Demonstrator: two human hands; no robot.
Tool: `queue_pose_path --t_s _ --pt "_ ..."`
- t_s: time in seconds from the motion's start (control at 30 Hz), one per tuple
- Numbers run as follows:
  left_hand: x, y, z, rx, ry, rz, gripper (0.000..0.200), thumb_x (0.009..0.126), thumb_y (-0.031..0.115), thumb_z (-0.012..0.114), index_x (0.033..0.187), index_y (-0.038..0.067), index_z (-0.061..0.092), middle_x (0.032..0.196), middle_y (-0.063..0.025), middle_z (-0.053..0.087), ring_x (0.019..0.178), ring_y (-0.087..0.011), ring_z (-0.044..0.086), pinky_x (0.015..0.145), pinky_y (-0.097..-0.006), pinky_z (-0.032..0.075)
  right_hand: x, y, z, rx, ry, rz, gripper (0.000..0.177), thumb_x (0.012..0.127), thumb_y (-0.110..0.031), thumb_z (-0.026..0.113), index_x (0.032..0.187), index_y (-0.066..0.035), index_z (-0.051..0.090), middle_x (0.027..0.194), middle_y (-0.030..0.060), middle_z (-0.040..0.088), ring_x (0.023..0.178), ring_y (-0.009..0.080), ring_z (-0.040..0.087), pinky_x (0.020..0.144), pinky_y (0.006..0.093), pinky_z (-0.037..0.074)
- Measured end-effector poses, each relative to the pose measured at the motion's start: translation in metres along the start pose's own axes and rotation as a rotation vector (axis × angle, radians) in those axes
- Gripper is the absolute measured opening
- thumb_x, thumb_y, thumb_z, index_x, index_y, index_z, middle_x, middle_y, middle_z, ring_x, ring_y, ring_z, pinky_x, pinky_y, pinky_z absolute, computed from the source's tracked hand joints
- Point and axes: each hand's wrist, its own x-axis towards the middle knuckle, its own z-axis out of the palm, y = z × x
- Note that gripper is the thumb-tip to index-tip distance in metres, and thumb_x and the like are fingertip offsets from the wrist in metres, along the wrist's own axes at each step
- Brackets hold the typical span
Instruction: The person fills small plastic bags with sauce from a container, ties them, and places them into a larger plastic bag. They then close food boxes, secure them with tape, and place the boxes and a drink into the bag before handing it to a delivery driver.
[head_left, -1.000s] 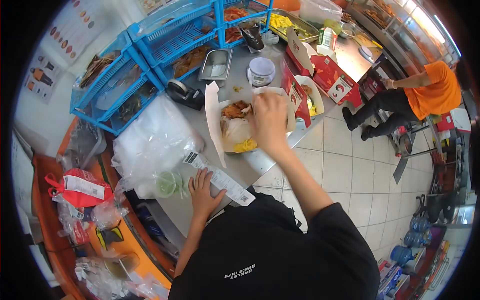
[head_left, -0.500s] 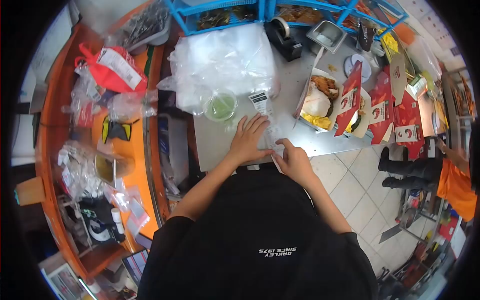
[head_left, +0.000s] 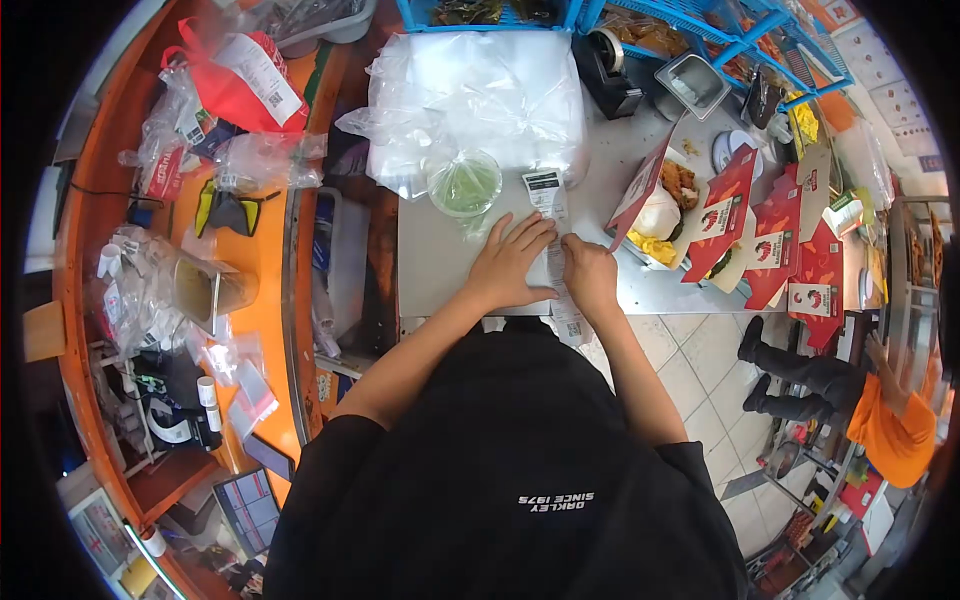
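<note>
A long, narrow printed receipt (head_left: 557, 262) lies along the steel counter (head_left: 430, 270) in front of me, its lower end hanging over the near edge. My left hand (head_left: 508, 266) rests flat with fingers stretched, the fingertips pressing on the receipt's left side. On the other side, my right hand (head_left: 592, 275) is closed, thumb and index finger pinching the receipt's right edge about midway along. Just beyond my left hand stands a clear round tub with green contents (head_left: 465, 185), beside a stack of clear plastic bags (head_left: 480, 100).
Open red food boxes (head_left: 715, 215) with rice, egg and fried chicken stand at the right. A tape dispenser (head_left: 610, 75) and metal container (head_left: 693, 85) sit behind, below blue baskets (head_left: 745, 45). A red bag (head_left: 245, 80) lies on the left orange counter. A person in orange (head_left: 890, 430) stands right.
My right hand has moved up along the receipt from near its lower end to its middle. My left hand stays flat on the paper. The whole view has shifted slightly.
</note>
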Motion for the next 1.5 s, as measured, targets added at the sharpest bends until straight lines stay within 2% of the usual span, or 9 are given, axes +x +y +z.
queue_pose_path --t_s 0.2,0.3,0.43,0.7,0.87,0.93,1.2,1.4,1.5 --pt "-0.001 -0.001 0.001 0.01 0.013 0.004 0.089 0.062 0.052 0.078 0.132 0.005 0.048 0.142 -0.0078 0.043 0.139 -0.0221 0.03 0.115 -0.0479 0.013 -0.001 -0.004 0.001 -0.054 -0.046 0.028 0.012 0.076 -0.004 0.054 0.086 -0.004 0.061 0.066 0.0174 0.062 0.064 0.0351 0.063 0.063 0.0446 0.05" --pt "-0.001 -0.003 0.002 0.043 -0.001 0.004 0.089 0.062 0.051 0.078 0.132 0.006 0.048 0.143 -0.0068 0.042 0.139 -0.0216 0.03 0.115 -0.0478 0.013 -0.008 -0.017 0.007 0.032 -0.09 -0.144 0.013 0.075 -0.004 0.055 0.085 -0.004 0.062 0.065 0.0171 0.061 0.064 0.035 0.062 0.062 0.0444 0.049" --pt "0.0 -0.002 0.003 -0.009 0.005 -0.009 0.087 0.062 0.049 0.078 0.133 0.008 0.048 0.143 -0.0055 0.042 0.139 -0.0211 0.03 0.115 -0.0476 0.013 -0.004 -0.005 0.001 0.004 0.027 0.005 0.014 0.076 -0.005 0.055 0.087 -0.004 0.065 0.066 0.0178 0.062 0.064 0.0351 0.062 0.064 0.0438 0.049" --pt "-0.001 -0.001 0.0 -0.018 0.006 -0.013 0.084 0.063 0.046 0.078 0.132 0.009 0.048 0.142 -0.0051 0.043 0.139 -0.0211 0.03 0.115 -0.0474 0.014 -0.01 -0.013 -0.004 -0.071 0.035 -0.013 0.006 0.073 -0.005 0.056 0.077 -0.004 0.06 0.063 0.0158 0.061 0.06 0.0328 0.061 0.06 0.042 0.048" --pt "0.001 -0.002 0.0 0.058 -0.043 0.022 0.085 0.062 0.049 0.078 0.131 0.008 0.048 0.142 -0.0054 0.043 0.139 -0.0211 0.03 0.115 -0.0475 0.014 -0.024 -0.022 -0.002 -0.024 -0.062 -0.081 0.006 0.076 -0.005 0.059 0.081 -0.003 0.062 0.065 0.0179 0.06 0.062 0.0346 0.06 0.059 0.0428 0.048" --pt "0.001 -0.001 0.003 -0.016 0.016 0.003 0.087 0.062 0.051 0.077 0.131 0.007 0.048 0.142 -0.0064 0.043 0.139 -0.0218 0.029 0.115 -0.0476 0.013 -0.031 -0.015 -0.021 0.188 0.16 -0.033 0.009 0.076 -0.003 0.062 0.085 -0.004 0.064 0.063 0.0166 0.059 0.059 0.0339 0.058 0.057 0.0424 0.046" --pt "0.006 0.005 0.003 0.017 -0.009 0.064 0.086 0.064 0.049 0.077 0.13 0.003 0.048 0.14 -0.0116 0.044 0.138 -0.0275 0.031 0.111 -0.0525 0.015 -0.108 0.04 -0.09 0.13 0.219 0.438 0.009 0.077 -0.002 0.065 0.086 -0.004 0.064 0.058 0.0128 0.056 0.054 0.0272 0.057 0.053 0.0383 0.044" --pt "0.023 0.053 0.029 0.199 -0.19 0.086 0.085 0.066 0.051 0.074 0.129 0.001 0.049 0.141 -0.0133 0.043 0.138 -0.0303 0.029 0.112 -0.0582 0.01 -0.14 0.139 -0.136 0.166 0.848 0.632 0.003 0.084 -0.001 0.062 0.085 -0.004 0.061 0.049 0.0012 0.041 0.043 0.0069 0.035 0.042 0.0255 0.029" --pt "0.03 0.074 0.065 0.114 -0.123 0.017 0.086 0.066 0.052 0.074 0.13 0.001 0.046 0.142 -0.0143 0.041 0.138 -0.0316 0.029 0.111 -0.0595 0.012 -0.154 0.193 -0.145 0.215 0.955 0.639 0.003 0.085 -0.001 0.061 0.084 -0.004 0.06 0.05 -0.0014 0.041 0.044 0.0052 0.036 0.043 0.0244 0.028"
